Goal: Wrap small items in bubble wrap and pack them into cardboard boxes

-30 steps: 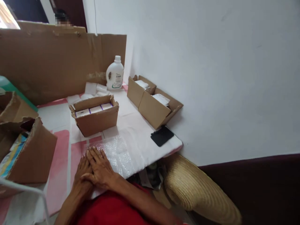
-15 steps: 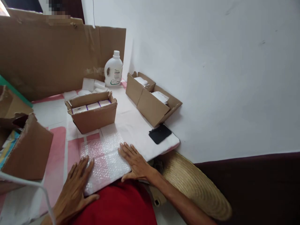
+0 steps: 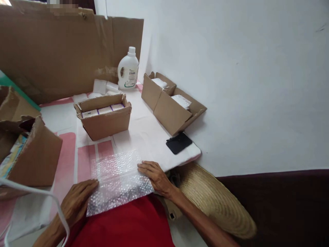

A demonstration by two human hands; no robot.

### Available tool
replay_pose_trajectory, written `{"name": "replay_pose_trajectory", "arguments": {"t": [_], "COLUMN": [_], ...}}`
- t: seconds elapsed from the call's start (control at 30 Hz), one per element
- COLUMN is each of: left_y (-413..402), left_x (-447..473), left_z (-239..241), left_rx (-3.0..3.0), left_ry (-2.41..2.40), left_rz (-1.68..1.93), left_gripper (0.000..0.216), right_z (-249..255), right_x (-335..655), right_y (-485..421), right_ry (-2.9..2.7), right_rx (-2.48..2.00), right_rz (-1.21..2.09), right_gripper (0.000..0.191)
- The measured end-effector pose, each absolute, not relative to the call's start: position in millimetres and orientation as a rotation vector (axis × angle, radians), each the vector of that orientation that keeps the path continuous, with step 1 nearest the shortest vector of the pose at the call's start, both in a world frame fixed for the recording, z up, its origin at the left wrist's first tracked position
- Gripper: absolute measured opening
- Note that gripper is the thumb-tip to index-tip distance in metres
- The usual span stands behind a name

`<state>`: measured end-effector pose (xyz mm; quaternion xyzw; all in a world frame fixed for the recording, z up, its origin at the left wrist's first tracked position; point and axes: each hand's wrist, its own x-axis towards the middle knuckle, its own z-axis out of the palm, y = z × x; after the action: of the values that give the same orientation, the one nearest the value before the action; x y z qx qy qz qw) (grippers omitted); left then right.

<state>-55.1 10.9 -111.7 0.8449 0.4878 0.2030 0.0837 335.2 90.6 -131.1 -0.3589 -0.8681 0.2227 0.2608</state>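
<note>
A clear bubble wrap sheet (image 3: 118,185) lies at the table's front edge, its near part over the red clothing at my lap. At its left edge, my left hand (image 3: 78,199) has its fingers together on the sheet, with the thumb hidden. My right hand (image 3: 155,176) grips the right edge, fingers on top and thumb out of sight beneath. Just beyond the sheet stands a cardboard box (image 3: 106,123) holding a row of small white boxes with purple edges.
A black pouch (image 3: 179,143) rests near the right table corner. Behind it are open cardboard boxes (image 3: 169,111) with white packets. A white jug (image 3: 129,70) stands at the back. Another carton (image 3: 38,157) and a white cable (image 3: 33,189) are at left; a woven straw item (image 3: 216,199) hangs lower right.
Both hands have gone from lying flat with spread fingers to holding the bubble wrap's side edges. The sheet's near part has shifted toward me. The view has tilted slightly.
</note>
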Motion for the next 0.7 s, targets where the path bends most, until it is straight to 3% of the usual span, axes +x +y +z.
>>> {"name": "replay_pose_trajectory", "arguments": {"t": [0.2, 0.4, 0.53, 0.7], "left_y": [18, 21, 27, 27], "left_x": [-38, -11, -5, -4], "left_z": [-107, -104, -108, -115], "left_rx": [2.162, 1.892, 1.898, 2.025], "left_ry": [1.585, 2.004, 2.079, 2.134], "left_rz": [0.943, 0.914, 0.870, 0.820], "left_gripper": [0.023, 0.028, 0.037, 0.033], "right_z": [-137, -139, -140, -137], "right_x": [307, 281, 275, 273], "right_y": [83, 76, 78, 79], "right_ry": [-1.895, -1.694, -1.672, -1.649], "right_rx": [-1.176, -1.460, -1.513, -1.519], "right_rz": [0.619, 0.415, 0.370, 0.361], "right_gripper": [0.021, 0.019, 0.019, 0.017]}}
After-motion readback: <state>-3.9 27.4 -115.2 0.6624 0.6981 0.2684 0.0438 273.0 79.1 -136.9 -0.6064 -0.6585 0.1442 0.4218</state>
